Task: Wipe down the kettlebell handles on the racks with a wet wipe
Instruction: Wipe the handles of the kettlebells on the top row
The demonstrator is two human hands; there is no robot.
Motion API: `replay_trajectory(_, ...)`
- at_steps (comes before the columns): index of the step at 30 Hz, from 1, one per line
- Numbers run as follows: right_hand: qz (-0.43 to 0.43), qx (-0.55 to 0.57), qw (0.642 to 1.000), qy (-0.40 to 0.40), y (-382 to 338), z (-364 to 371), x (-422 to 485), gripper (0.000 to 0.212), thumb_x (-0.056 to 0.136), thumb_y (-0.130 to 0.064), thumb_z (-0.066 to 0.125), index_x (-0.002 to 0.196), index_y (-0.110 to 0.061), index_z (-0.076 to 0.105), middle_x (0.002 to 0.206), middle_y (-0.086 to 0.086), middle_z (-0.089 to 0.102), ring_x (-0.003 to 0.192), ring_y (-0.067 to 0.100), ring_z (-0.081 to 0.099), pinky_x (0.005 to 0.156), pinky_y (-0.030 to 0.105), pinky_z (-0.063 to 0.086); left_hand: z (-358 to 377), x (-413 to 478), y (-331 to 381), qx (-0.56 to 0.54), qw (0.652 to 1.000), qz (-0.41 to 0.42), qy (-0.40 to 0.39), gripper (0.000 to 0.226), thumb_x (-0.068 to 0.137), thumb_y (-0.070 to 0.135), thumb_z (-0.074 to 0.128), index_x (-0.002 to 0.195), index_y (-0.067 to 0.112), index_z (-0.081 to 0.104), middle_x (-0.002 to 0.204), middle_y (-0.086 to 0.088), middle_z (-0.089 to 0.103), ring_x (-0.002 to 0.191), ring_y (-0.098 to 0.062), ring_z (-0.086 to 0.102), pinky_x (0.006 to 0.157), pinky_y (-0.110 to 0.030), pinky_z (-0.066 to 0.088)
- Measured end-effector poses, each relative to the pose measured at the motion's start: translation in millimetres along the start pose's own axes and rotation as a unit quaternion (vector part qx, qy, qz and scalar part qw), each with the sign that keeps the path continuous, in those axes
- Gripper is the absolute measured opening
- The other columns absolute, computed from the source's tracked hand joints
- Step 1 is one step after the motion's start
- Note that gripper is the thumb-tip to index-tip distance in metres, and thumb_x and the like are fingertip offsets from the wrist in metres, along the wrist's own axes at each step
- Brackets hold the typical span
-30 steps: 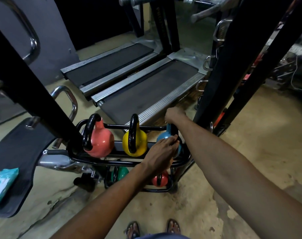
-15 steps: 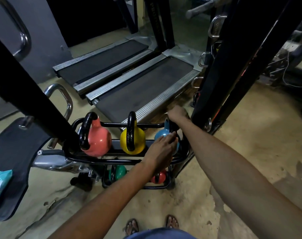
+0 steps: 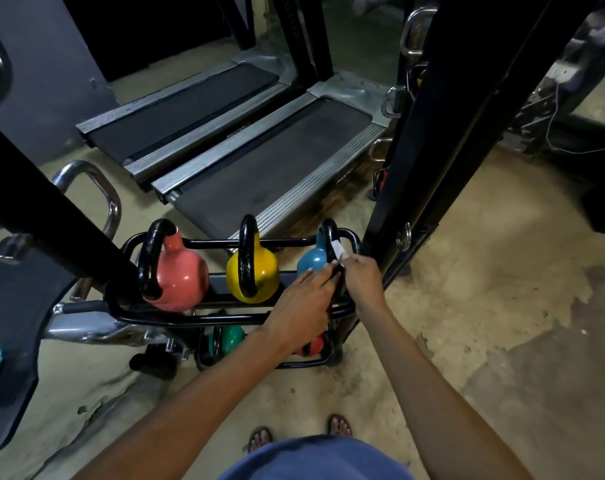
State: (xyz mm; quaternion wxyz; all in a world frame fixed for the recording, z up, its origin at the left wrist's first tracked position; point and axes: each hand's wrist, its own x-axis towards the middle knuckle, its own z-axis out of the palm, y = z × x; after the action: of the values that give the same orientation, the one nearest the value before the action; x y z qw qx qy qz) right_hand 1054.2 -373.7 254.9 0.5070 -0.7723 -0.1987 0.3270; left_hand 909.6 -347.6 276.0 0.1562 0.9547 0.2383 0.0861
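Wipe [image 3: 336,250] on blue kettlebell [image 3: 311,260] handle [image 3: 328,233], centre frame | right grip [image 3: 363,277] pinching wipe against handle | left grip [image 3: 303,303] released, fingers straight, touching blue kettlebell on rack [image 3: 190,320]

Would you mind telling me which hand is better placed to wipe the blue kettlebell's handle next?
The right hand: it pinches the wet wipe at the handle of the blue kettlebell, while the left hand only rests on that kettlebell.

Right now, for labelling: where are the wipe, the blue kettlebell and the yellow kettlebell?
wipe [image 3: 337,250], head view, white middle.
blue kettlebell [image 3: 311,259], head view, round body.
yellow kettlebell [image 3: 268,271], head view, round body.
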Motion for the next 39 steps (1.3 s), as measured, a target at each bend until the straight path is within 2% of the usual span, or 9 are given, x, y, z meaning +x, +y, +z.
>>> replay_trajectory(5,-0.112,-0.059,0.99,0.062,5.0,2.4,-21.5,0.029,0.103,-0.02,0.052,0.081,-0.014,0.069,0.068,-0.003,0.062,0.061,0.009,0.056,0.058,0.029,0.041,-8.2,18.7,-23.8,-0.002,0.999,-0.026,0.037,0.073,0.09,-0.005,0.05,0.156,0.018,0.03,0.164,0.002,0.025,0.139,-0.018,0.042,0.109,-0.032,0.043)
replay_trajectory(7,-0.143,-0.082,0.983,0.08,27.2,5.3,-47.0,0.02,0.104,-0.019,0.054,0.098,-0.017,0.073,0.077,-0.007,0.066,0.065,0.002,0.059,0.06,0.019,0.043,-12.6,41.8,-39.5,0.015,1.0,-0.014,0.02,0.079,0.085,-0.01,0.05,0.156,0.018,0.03,0.165,0.001,0.024,0.143,-0.02,0.039,0.111,-0.036,0.044)
replay_trajectory(10,-0.188,-0.09,0.972,0.11,37.8,3.5,-53.5,0.017,0.101,-0.016,0.058,0.104,-0.016,0.074,0.087,-0.005,0.072,0.074,0.004,0.065,0.066,0.025,0.053,-22.1,76.6,-53.3,0.026,1.0,0.006,-0.018,0.077,0.084,-0.012,0.048,0.152,0.023,0.039,0.161,0.001,0.031,0.14,-0.02,0.043,0.104,-0.036,0.049)
replay_trajectory(15,-0.283,-0.12,0.946,0.102,36.2,2.9,-52.6,0.01,0.099,-0.013,0.063,0.103,-0.017,0.071,0.095,-0.006,0.072,0.086,0.005,0.068,0.078,0.025,0.058,-35.5,106.2,-49.6,0.045,0.997,0.013,-0.061,0.038,0.099,0.014,0.048,0.132,0.023,0.064,0.144,0.002,0.056,0.125,-0.02,0.057,0.099,-0.042,0.051)
replay_trajectory(20,-0.468,-0.275,0.837,0.071,75.6,-16.3,-48.7,0.022,0.096,-0.003,0.062,0.117,-0.002,0.068,0.119,0.012,0.067,0.102,0.025,0.067,0.085,0.034,0.059,-34.5,111.8,-49.0,0.039,0.997,-0.016,-0.057,0.035,0.095,0.039,0.063,0.126,0.022,0.068,0.125,0.001,0.067,0.11,-0.019,0.063,0.093,-0.041,0.053)
replay_trajectory(24,-0.596,-0.39,0.701,-0.022,61.5,-26.4,-11.7,0.033,0.098,-0.009,0.061,0.13,-0.003,0.065,0.141,0.016,0.061,0.144,0.032,0.045,0.12,0.048,0.037,-34.6,114.3,-48.5,0.021,0.997,-0.03,-0.061,0.038,0.092,0.039,0.067,0.128,0.024,0.067,0.129,0.002,0.067,0.112,-0.017,0.064,0.096,-0.041,0.054)
replay_trajectory(31,-0.594,-0.64,0.468,-0.133,19.4,-13.8,-11.5,0.032,0.098,-0.007,0.035,0.108,-0.005,0.065,0.086,0.012,0.061,0.102,0.036,0.056,0.113,0.077,0.011,-42.0,116.3,-41.0,0.048,0.994,-0.053,-0.084,0.034,0.095,0.029,0.064,0.128,0.026,0.067,0.125,0.0,0.069,0.111,-0.022,0.064,0.095,-0.039,0.054)
replay_trajectory(37,-0.659,-0.598,0.433,-0.146,34.1,-41.8,8.0,0.032,0.098,-0.016,0.057,0.129,-0.008,0.064,0.121,0.012,0.066,0.139,0.039,0.042,0.119,0.069,0.021,-41.7,115.8,-37.8,0.039,0.994,-0.063,-0.083,0.035,0.094,0.031,0.066,0.129,0.023,0.066,0.117,-0.003,0.07,0.103,-0.021,0.066,0.089,-0.037,0.054)
replay_trajectory(39,-0.683,-0.543,0.47,-0.131,46.2,-52.7,11.1,0.035,0.094,-0.018,0.067,0.128,-0.01,0.064,0.133,0.014,0.061,0.138,0.035,0.045,0.115,0.058,0.037,-37.5,112.6,-38.7,0.034,0.994,-0.057,-0.092,0.042,0.093,0.034,0.068,0.134,0.022,0.062,0.127,-0.004,0.066,0.11,-0.023,0.063,0.092,-0.037,0.052)
